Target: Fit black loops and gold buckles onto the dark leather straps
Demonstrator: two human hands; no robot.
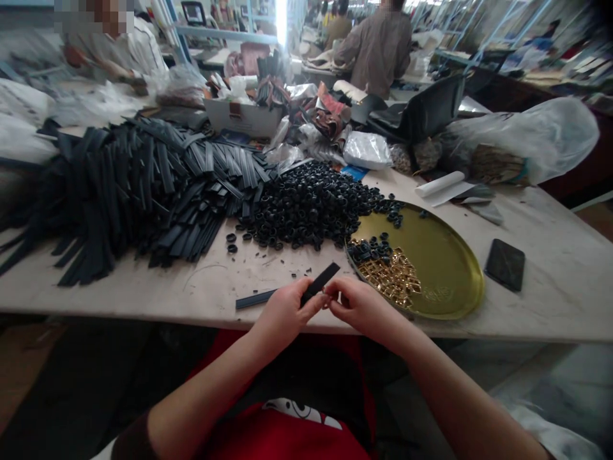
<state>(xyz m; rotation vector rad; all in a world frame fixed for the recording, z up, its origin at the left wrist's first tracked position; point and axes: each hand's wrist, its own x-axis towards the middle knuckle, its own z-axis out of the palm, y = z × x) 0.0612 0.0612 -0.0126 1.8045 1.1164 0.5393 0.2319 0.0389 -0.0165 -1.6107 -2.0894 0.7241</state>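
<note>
My left hand (286,309) is closed on a dark flat strap (325,278), whose end sticks up between thumb and fingers. Against it, my right hand (357,303) pinches something small at the strap's side, too small to make out. Another dark strap (253,299) lies on the table just left of my left hand. Beyond my hands is a heap of small black loops (306,204). A round gold tray (445,268) at the right holds gold metal buckles (395,278) and some black loops.
A large pile of black straps (143,185) covers the table's left side. A phone (505,264) lies right of the tray. Plastic bags (541,137), a white box (244,118) and scraps line the back. Two people (378,48) are beyond the table.
</note>
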